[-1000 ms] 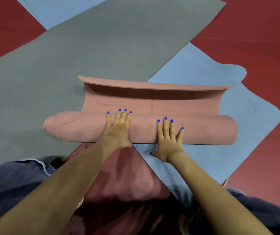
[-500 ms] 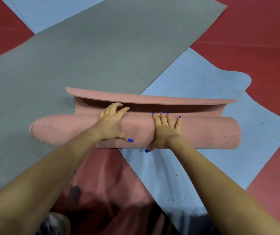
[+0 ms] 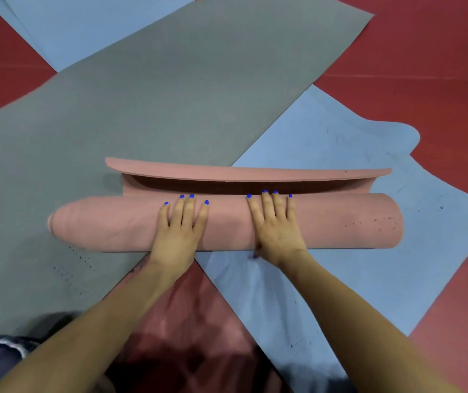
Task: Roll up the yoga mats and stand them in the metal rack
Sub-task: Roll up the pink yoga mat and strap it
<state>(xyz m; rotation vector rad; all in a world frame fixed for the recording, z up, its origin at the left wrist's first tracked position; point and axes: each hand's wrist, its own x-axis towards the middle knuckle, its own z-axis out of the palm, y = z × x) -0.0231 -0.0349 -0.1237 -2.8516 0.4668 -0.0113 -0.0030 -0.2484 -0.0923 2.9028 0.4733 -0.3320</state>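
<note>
- Pink mat (image 3: 340, 222) lies almost fully rolled, a thick roll running 9 to 3 o'clock across the middle of my view.
- Last strip of it, at 12 o'clock from the roll, is not yet wound; its far edge (image 3: 241, 173) curls up off the floor.
- My left hand (image 3: 180, 228) is flat on top of the roll, palm down, fingers straight and slightly fanned, tips at the roll's far side. Holding nothing, only pressing.
- My right hand (image 3: 275, 222) rests the same way just to the 3 o'clock side of the left, fingers straight and close together; thumb tucked down at the near side of the roll.
- Both forearms reach out from 6 o'clock, nearly straight.
- The roll's left end sits on the grey mat (image 3: 156, 95), its right end on the blue mat (image 3: 340, 279).
- Both flat mats lie on red floor (image 3: 425, 66).
- Rack not in view.
</note>
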